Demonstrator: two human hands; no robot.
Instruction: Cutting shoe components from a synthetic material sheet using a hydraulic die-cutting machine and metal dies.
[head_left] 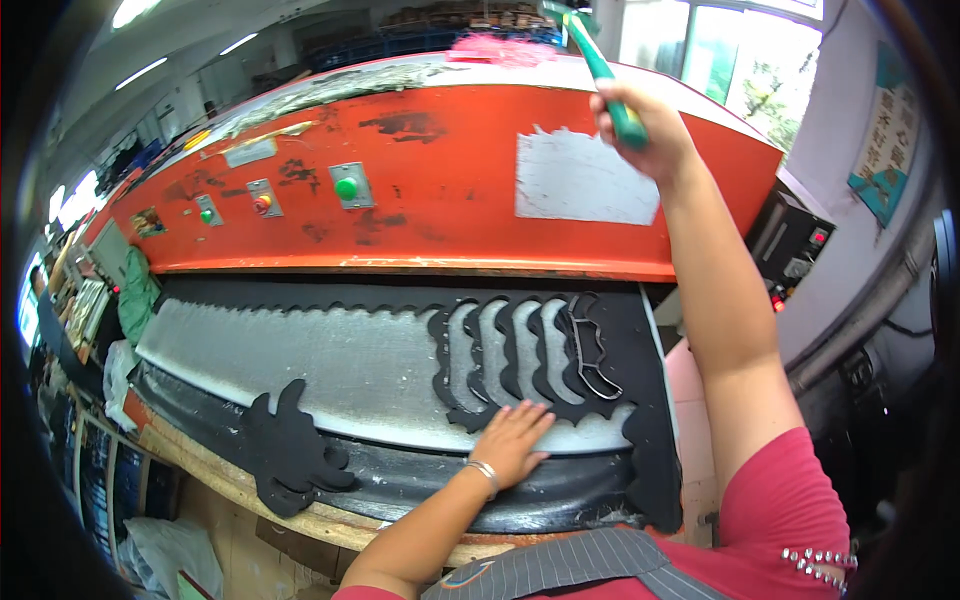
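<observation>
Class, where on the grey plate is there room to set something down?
The grey plate is bare left of the wavy black strips, behind the black scraps. Its right end is crowded: strips, metal frame, left hand.

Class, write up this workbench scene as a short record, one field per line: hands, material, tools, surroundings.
Left hand: palm down, fingers spread, by the lower edge of the black sheet; that is the left hand
Right hand: raised, gripping a green-handled tool; that is the right hand
Material: sheet with a row of wavy cutouts
Frame: thin wavy frame, right of the cutouts
Offcut: black piece, at left
Behind: orange-red machine
</observation>
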